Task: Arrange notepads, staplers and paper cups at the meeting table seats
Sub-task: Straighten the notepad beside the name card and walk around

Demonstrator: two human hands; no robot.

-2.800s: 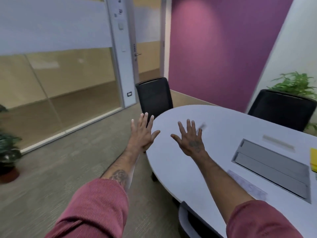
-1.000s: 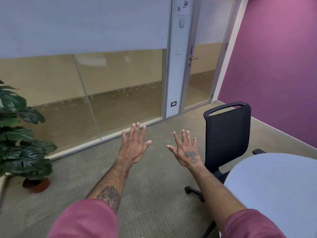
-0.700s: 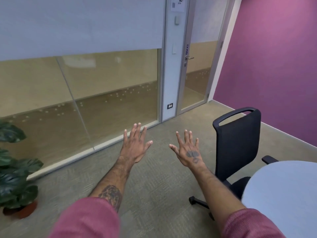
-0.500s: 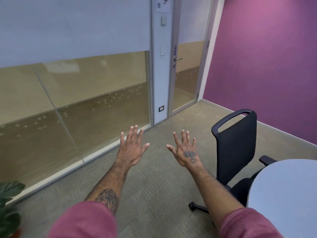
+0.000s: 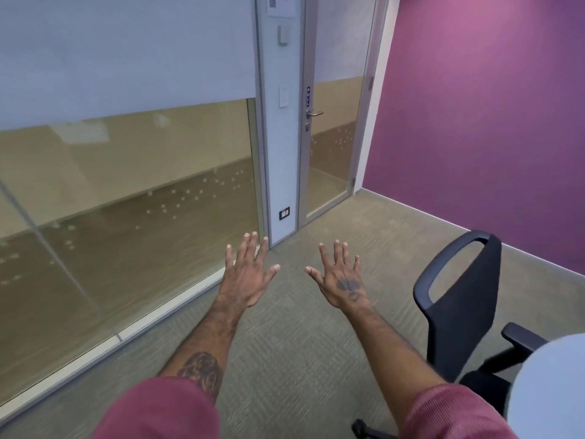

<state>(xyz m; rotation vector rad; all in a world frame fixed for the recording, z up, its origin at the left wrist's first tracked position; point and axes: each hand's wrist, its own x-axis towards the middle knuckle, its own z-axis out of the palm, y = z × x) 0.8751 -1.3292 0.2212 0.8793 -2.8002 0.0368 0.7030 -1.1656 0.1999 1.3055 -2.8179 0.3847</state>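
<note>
My left hand (image 5: 248,274) and my right hand (image 5: 343,280) are stretched out in front of me over the carpet, palms down, fingers spread, holding nothing. Only the rounded end of the white meeting table (image 5: 550,391) shows at the bottom right. A black office chair (image 5: 459,312) stands at that end, right of my right hand. No notepads, staplers or paper cups are in view.
A glass partition wall (image 5: 126,201) runs along the left. A glass door (image 5: 332,122) with a metal handle stands ahead, beside a purple wall (image 5: 490,122). Grey-green carpet (image 5: 300,343) covers the floor between me and the door.
My view has swung left, away from the table top, then drifted right. The potted plant has left the frame. Both hands stay spread and empty in front of me.
</note>
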